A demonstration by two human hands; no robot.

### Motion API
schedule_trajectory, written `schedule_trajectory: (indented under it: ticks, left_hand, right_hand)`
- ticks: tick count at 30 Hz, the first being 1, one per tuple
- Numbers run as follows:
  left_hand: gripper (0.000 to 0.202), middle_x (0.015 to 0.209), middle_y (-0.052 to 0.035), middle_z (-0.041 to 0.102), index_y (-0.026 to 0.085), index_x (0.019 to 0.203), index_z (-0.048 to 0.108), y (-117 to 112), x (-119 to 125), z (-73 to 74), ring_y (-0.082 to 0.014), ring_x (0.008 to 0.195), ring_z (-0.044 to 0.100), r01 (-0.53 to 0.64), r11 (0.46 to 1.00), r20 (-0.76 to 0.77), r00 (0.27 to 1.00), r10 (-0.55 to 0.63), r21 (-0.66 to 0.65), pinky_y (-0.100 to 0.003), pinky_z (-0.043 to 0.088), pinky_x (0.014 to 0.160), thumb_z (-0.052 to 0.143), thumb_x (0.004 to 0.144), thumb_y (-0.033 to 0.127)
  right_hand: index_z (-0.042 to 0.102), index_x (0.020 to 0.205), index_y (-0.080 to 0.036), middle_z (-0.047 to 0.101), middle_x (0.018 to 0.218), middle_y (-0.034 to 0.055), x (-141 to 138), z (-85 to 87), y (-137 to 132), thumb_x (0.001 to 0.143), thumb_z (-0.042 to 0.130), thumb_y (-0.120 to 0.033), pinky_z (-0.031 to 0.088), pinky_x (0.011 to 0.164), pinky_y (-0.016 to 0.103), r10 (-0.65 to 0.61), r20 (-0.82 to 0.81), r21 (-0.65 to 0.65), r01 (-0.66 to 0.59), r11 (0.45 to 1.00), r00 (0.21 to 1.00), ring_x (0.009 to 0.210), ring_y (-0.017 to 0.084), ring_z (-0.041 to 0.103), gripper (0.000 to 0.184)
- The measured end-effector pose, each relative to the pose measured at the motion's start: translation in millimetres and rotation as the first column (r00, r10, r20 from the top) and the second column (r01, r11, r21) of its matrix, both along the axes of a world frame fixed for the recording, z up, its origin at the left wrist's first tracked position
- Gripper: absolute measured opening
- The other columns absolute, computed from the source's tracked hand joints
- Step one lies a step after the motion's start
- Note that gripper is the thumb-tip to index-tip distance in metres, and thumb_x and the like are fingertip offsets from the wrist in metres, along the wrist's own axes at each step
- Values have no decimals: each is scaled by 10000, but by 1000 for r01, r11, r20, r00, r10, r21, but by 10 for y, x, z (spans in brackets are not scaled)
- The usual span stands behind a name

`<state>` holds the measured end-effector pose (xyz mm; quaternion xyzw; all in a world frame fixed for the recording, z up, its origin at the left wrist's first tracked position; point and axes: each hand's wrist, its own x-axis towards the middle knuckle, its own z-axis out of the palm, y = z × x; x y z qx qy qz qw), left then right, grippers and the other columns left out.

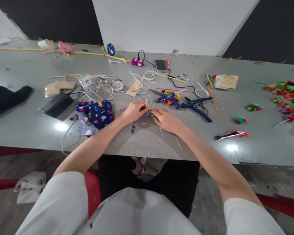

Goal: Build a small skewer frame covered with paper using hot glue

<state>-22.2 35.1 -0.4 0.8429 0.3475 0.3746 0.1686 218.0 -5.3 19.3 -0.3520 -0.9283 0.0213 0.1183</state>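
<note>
Near the table's front edge, my left hand (134,111) is closed in a pinch on a thin wooden stick (146,102). Opposite it, my right hand (166,120) has its fingertips closed at the same small cluster of sticks. Its exact hold is partly hidden by the fingers. Loose thin sticks (162,133) lie under and around both hands. Left of my left hand lies a folded blue patterned cloth (100,113). Beyond my right hand rests a blue glue gun (170,98), with blue-handled pliers (197,107) beside it.
A black box-like device (57,105) and wooden pieces (63,85) lie left. Toward the back are a purple power adapter (137,62) and a phone (161,65). A box cutter (231,134), a yellowish block (226,82) and colourful fuzzy pieces (287,96) lie right.
</note>
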Motion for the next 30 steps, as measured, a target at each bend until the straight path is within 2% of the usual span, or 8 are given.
schedule_trajectory:
  ticks: [6,17,25,30]
  left_hand:
    - [260,814,-43,689,174,852,664,-16,9,12,-156,756,627,-13,1000,-12,1000,13,1,-292,485,732,603,1039,344]
    - [258,772,-21,674,176,817,647,9,6,-38,-140,699,597,-41,999,8,999,41,-3,-280,452,683,631,1021,332]
    - [297,743,-24,666,176,761,627,-1,15,-4,-139,681,583,-66,998,32,997,66,-5,-279,436,668,628,1018,325]
    - [294,751,-25,668,176,769,627,7,6,-11,-140,686,586,-52,999,29,998,52,-12,-278,449,682,624,1021,329]
  right_hand:
    - [567,1448,-187,674,1233,164,-9,-9,-3,1075,411,-244,484,1011,497,21,3,-13,-21,1000,1000,1131,315,638,408]
    - [595,1429,-137,695,1087,135,0,-7,-13,1072,428,-202,459,935,429,27,135,109,-42,993,991,983,276,651,400]
    - [586,1441,-114,702,1113,150,-15,32,-42,1085,393,-211,481,926,438,39,180,132,-64,989,983,966,276,665,417]
    - [558,1463,-118,715,1144,160,-18,37,-44,1080,390,-220,508,944,467,51,164,100,-69,993,985,997,295,680,430]
